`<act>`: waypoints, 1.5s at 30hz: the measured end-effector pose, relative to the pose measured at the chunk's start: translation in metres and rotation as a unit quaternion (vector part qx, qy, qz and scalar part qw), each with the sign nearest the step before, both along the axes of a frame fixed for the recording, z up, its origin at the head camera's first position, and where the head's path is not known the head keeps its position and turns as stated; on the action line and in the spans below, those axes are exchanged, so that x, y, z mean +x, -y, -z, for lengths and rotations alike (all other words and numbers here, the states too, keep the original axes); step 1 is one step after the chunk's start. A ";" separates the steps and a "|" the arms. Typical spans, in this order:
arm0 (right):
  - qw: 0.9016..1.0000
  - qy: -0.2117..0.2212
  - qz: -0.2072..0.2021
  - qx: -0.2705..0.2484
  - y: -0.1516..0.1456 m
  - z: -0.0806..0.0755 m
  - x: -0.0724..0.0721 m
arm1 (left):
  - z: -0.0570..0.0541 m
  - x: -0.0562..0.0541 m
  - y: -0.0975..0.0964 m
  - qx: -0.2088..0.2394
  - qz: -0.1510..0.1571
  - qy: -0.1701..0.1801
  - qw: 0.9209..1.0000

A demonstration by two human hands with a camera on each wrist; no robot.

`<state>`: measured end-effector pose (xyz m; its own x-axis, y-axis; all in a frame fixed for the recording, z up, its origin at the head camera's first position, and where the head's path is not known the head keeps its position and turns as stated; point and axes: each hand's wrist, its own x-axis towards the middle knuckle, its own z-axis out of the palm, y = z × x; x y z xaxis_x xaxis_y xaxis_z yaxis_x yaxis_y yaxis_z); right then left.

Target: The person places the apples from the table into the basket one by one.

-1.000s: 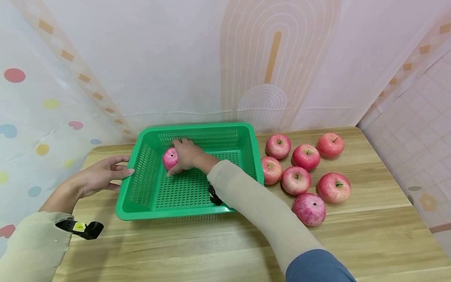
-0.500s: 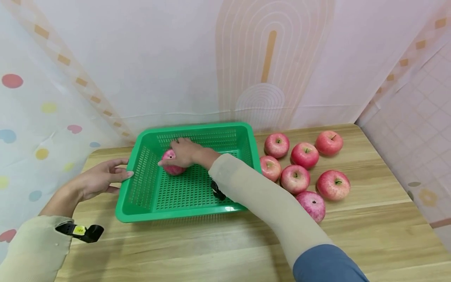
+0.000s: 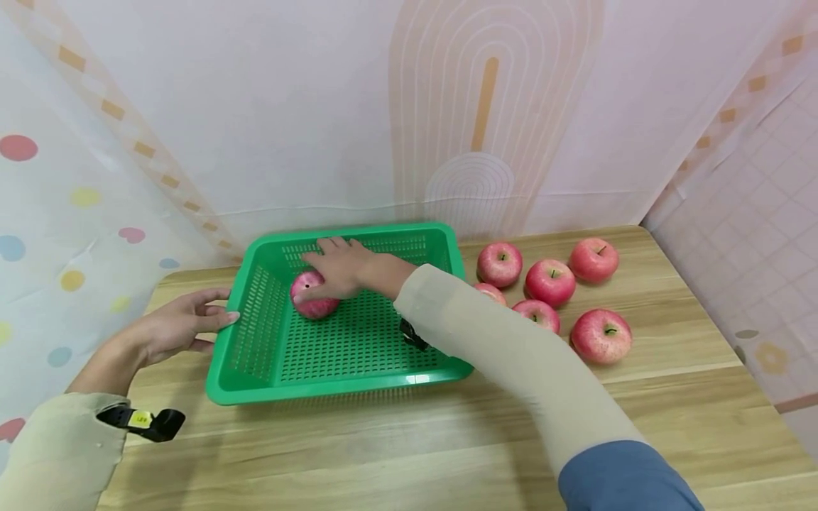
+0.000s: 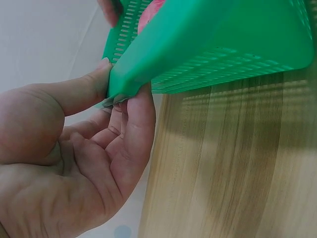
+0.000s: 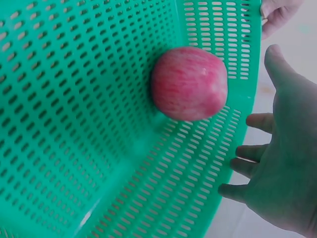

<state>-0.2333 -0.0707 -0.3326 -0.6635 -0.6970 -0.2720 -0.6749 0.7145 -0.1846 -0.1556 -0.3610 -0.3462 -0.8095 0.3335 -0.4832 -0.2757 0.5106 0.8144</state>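
A green plastic basket point(image 3: 332, 392) with slotted sides stands on the wooden table. My left hand point(image 3: 182, 323) grips its left rim, thumb on the rim and curled fingers beneath, as the left wrist view shows at the basket edge point(image 4: 148, 62). One red-pink apple point(image 3: 319, 308) rests inside near the left back corner. Over it hovers my right hand point(image 3: 341, 270), fingers spread and holding nothing. In the right wrist view the apple point(image 5: 189, 84) sits apart from the open right hand point(image 5: 290, 153).
Several red apples, among them a large one point(image 3: 601, 336) and one by the wall point(image 3: 500, 264), lie on the table point(image 3: 677, 404) right of the basket. My right sleeve point(image 3: 511, 348) crosses the basket's right front corner and hides part of the group. A patterned wall covering point(image 3: 307, 142) rises behind.
My right hand has let go of the apple in the basket and lifted slightly back from it, fingers spreading. The right forearm shifted right, covering more apples. My left hand keeps its grip.
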 end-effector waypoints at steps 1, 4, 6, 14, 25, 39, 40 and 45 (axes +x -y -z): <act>1.000 0.002 -0.001 0.002 -0.002 -0.002 0.000 | 0.000 0.000 0.000 -0.001 0.001 0.000 1.000; 1.000 0.003 -0.009 0.009 -0.009 -0.006 0.000 | 0.001 0.000 0.000 -0.004 0.003 -0.001 1.000; 1.000 -0.004 -0.017 0.015 -0.013 -0.009 0.001 | 0.001 -0.001 0.001 -0.004 0.003 0.000 1.000; 0.999 -0.015 -0.036 0.034 -0.024 -0.015 0.010 | 0.002 -0.001 0.002 -0.004 0.002 0.001 1.000; 0.998 -0.012 -0.049 0.023 -0.039 -0.024 0.017 | 0.002 0.000 0.004 -0.005 0.003 0.001 1.000; 0.998 -0.016 -0.061 0.009 -0.064 -0.039 0.020 | 0.001 -0.001 0.004 -0.007 0.003 0.001 1.000; 0.998 -0.016 -0.063 0.007 -0.065 -0.041 0.021 | 0.001 -0.001 0.005 -0.006 0.003 0.001 1.000; 0.997 -0.017 -0.070 0.007 -0.074 -0.044 0.024 | 0.002 -0.001 0.006 -0.002 0.002 0.003 1.000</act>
<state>-0.2096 0.0035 -0.2882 -0.5689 -0.7800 -0.2607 -0.7739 0.6150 -0.1511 -0.1567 -0.3673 -0.3479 -0.8056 0.3351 -0.4886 -0.2776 0.5150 0.8110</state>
